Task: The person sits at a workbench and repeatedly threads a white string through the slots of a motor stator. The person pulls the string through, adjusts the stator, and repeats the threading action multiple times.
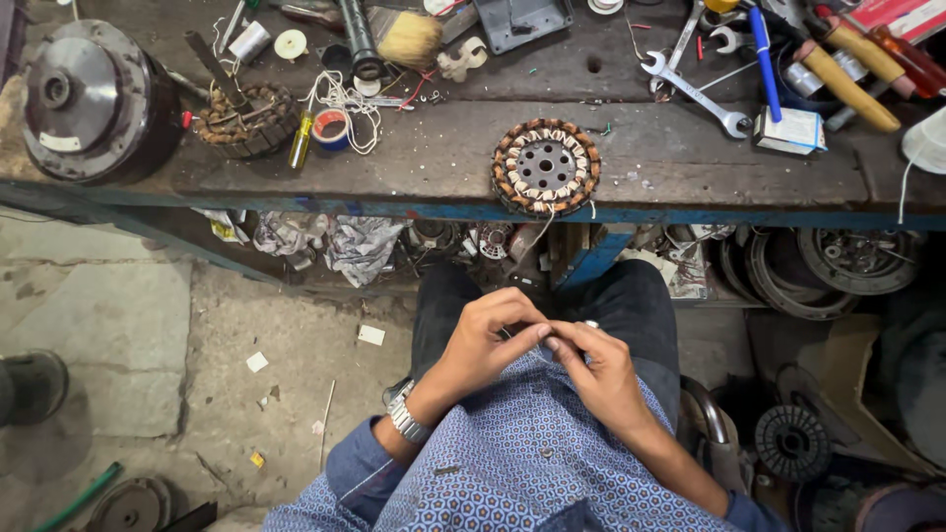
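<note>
Blue patterned shirt sleeves fill the bottom of the view; above them both hands meet over the lap. Left hand (485, 340), w/ metal wristwatch (406, 419), has fingertips pinched together against those of the right hand (591, 366), which wears a ring. Something very small or thin sits between the fingertips, prob. fine wire, but too small to tell for sure. So each grip is clenched in a pinch; what it clamps can't be confirmed.

The round copper-wound motor stator w/ grey perforated core (546, 166) lies flat at the front edge of the worn wooden bench (690, 163), directly ahead of the hands, apart from them. A thin strand hangs from it over the bench edge toward the lap, which may be why the hands work so close in.

Further back: steel open-end spanner (695, 94), a second darker wound coil (244, 118), a round grey motor housing (89, 99) at far left.
</note>
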